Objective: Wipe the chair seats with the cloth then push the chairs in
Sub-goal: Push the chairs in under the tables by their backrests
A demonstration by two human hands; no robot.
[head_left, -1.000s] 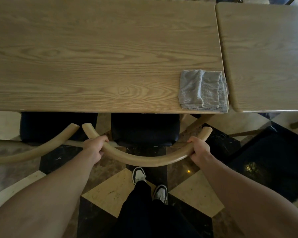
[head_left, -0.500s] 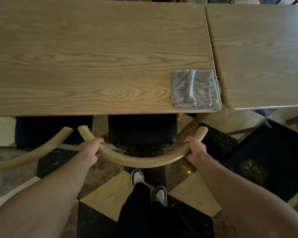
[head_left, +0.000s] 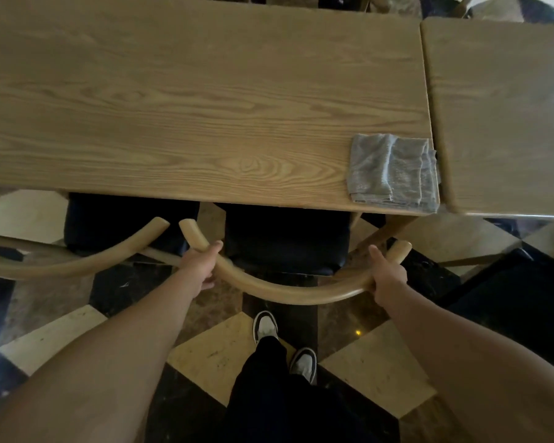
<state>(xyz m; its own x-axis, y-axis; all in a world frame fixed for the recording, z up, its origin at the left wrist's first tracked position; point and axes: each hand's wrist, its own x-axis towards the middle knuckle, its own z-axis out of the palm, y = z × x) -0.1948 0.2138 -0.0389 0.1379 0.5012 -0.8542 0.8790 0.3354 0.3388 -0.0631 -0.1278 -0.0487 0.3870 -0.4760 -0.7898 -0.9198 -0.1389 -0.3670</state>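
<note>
A chair with a curved wooden back rail (head_left: 288, 294) and a dark seat (head_left: 285, 241) stands in front of me, the seat partly under the wooden table (head_left: 189, 107). My left hand (head_left: 202, 266) grips the left side of the rail. My right hand (head_left: 387, 273) grips the rail near its right end. A folded grey cloth (head_left: 394, 172) lies on the table's near right corner. A second chair (head_left: 77, 263) with a dark seat (head_left: 122, 225) is to the left, also partly under the table.
A second wooden table (head_left: 506, 116) butts against the first on the right. A dark seat (head_left: 518, 295) shows at the lower right. The floor is checkered in dark and pale tiles (head_left: 211, 356). My shoes (head_left: 266, 326) stand just behind the chair.
The chair's seat has slid a little further under the table while both hands kept their grip on the rail. The view has shifted slightly.
</note>
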